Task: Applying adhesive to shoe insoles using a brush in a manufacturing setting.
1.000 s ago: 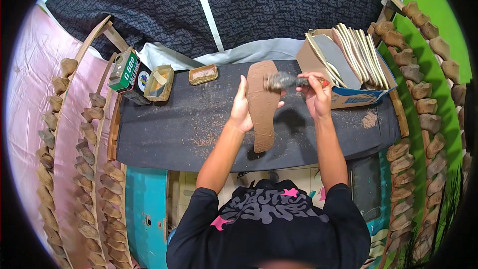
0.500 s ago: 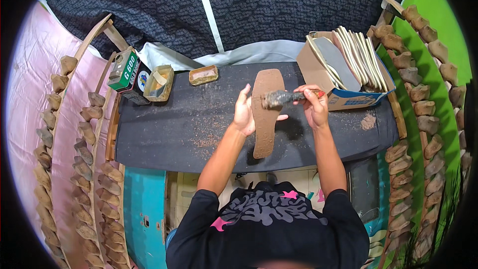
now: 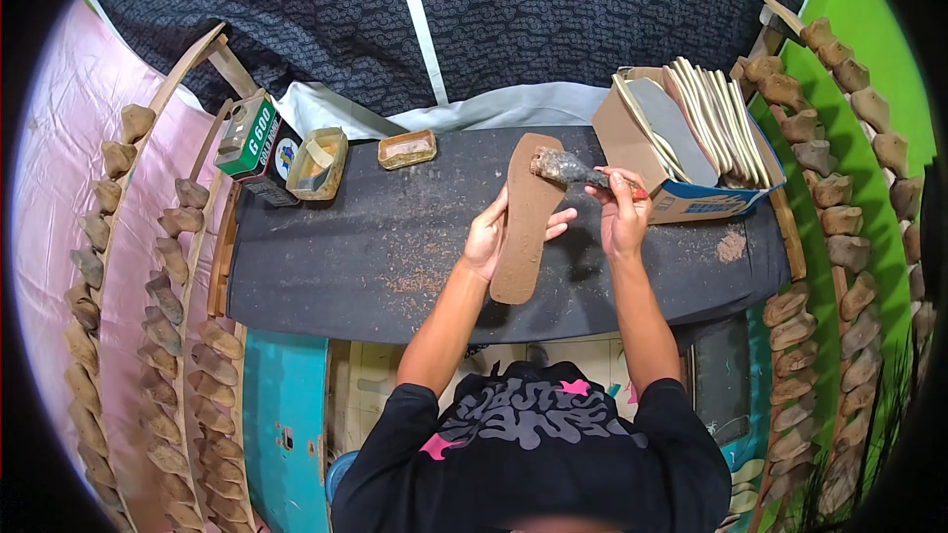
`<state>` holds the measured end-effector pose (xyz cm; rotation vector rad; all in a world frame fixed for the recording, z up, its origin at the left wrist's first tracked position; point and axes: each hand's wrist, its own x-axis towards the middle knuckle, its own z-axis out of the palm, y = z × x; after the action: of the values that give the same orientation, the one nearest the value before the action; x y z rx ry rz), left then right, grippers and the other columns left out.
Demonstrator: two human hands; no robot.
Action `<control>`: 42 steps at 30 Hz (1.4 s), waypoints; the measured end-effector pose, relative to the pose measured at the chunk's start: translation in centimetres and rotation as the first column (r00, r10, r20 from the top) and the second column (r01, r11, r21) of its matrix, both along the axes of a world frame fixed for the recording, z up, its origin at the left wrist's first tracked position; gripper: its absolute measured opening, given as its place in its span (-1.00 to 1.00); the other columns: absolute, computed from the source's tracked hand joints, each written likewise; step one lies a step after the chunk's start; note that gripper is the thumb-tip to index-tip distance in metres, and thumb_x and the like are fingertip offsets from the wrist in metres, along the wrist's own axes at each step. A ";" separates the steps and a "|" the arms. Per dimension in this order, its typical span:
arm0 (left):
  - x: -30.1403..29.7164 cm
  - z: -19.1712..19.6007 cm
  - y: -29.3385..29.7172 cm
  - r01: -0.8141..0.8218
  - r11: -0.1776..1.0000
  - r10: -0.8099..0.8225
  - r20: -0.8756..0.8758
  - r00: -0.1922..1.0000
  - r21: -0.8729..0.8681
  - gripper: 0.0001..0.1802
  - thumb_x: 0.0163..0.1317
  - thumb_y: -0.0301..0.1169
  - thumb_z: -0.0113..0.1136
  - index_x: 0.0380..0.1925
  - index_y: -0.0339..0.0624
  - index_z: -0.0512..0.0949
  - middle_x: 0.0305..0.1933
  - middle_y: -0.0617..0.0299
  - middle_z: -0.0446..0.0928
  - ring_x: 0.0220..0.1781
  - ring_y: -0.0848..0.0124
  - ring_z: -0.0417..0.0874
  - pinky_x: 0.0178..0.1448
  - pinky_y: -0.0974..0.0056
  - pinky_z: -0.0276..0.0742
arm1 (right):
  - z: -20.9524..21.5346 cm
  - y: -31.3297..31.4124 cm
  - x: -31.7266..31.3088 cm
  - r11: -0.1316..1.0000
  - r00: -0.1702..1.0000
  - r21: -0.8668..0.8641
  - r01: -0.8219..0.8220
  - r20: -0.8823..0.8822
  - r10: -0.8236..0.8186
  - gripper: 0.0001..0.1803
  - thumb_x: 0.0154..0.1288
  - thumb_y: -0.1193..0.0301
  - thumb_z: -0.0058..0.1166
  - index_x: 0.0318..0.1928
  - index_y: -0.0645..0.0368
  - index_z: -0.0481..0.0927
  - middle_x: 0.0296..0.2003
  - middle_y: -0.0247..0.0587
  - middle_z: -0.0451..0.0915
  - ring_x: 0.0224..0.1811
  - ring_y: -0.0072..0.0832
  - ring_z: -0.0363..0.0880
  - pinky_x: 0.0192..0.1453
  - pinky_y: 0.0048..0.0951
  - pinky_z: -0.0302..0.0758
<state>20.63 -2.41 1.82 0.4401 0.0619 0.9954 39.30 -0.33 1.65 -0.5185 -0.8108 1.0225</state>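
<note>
A brown shoe sole (image 3: 520, 237) is held above the table by my left hand (image 3: 486, 240), its fingers wrapped behind the sole and their tips showing past the right edge. The sole leans slightly, with its far end to the right. My right hand (image 3: 622, 217) grips a brush (image 3: 568, 168) by its red-tipped handle. The brush's grimy, caked head rests against the far part of the sole's upper face.
On the dark cloth-covered table (image 3: 326, 266) stand a green-and-black metal can (image 3: 255, 153), an open tub (image 3: 318, 178) and a small tray (image 3: 407, 149). A cardboard box (image 3: 632, 143) of light soles sits at right. Racks of foot-shaped wooden forms (image 3: 839, 217) flank both sides.
The brush has moved from the sole's upper middle toward its far end. My left hand has tilted the sole, its near end shifting left and slightly away from me.
</note>
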 end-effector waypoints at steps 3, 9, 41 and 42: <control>-0.2 -0.3 0.6 -0.072 0.997 0.072 -0.056 0.996 0.008 -0.41 0.44 -0.08 -0.38 0.35 -0.17 0.04 0.32 -0.12 0.19 0.28 -0.20 0.29 0.30 -0.10 0.34 | -0.6 -0.7 -0.1 0.999 0.999 -0.005 -0.045 -0.003 0.045 -0.88 0.31 0.53 -0.05 -0.24 0.33 0.52 -0.25 -0.02 0.56 -0.26 -0.38 0.59 -0.26 -0.36 0.64; -0.8 -1.2 1.7 -0.085 0.996 0.084 -0.053 0.995 -0.023 -0.41 0.44 -0.06 -0.37 0.31 -0.22 0.09 0.28 -0.17 0.23 0.30 -0.07 0.32 0.28 -0.12 0.35 | -1.5 -3.5 -0.9 0.960 0.951 -0.017 -0.278 0.137 0.278 -0.88 0.27 0.54 -0.06 -0.32 0.34 0.53 -0.30 -0.07 0.53 -0.27 -0.37 0.58 -0.34 -0.35 0.62; 0.3 0.2 3.5 -0.154 0.988 0.154 0.030 0.988 -0.002 -0.55 0.44 -0.18 -0.30 0.28 0.01 0.13 0.34 0.02 0.17 0.33 -0.12 0.24 0.37 -0.10 0.26 | -2.3 -2.9 1.4 0.938 0.928 0.002 -0.346 0.146 0.342 -0.89 0.23 0.56 -0.04 -0.36 0.35 0.54 -0.34 -0.06 0.52 -0.30 -0.36 0.58 -0.37 -0.38 0.64; 0.4 0.2 3.5 -0.138 0.990 0.139 0.061 0.988 -0.025 -0.54 0.44 -0.19 -0.30 0.29 0.00 0.11 0.34 0.03 0.17 0.31 -0.14 0.26 0.36 -0.10 0.26 | -1.8 -2.5 1.3 0.960 0.956 0.016 -0.279 0.098 0.277 -0.89 0.23 0.56 -0.04 -0.36 0.35 0.54 -0.33 -0.06 0.53 -0.31 -0.36 0.58 -0.35 -0.38 0.64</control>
<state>21.04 1.14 1.98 0.3895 0.0466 1.1439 40.60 -2.79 -0.20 -0.4371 -1.0023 1.2496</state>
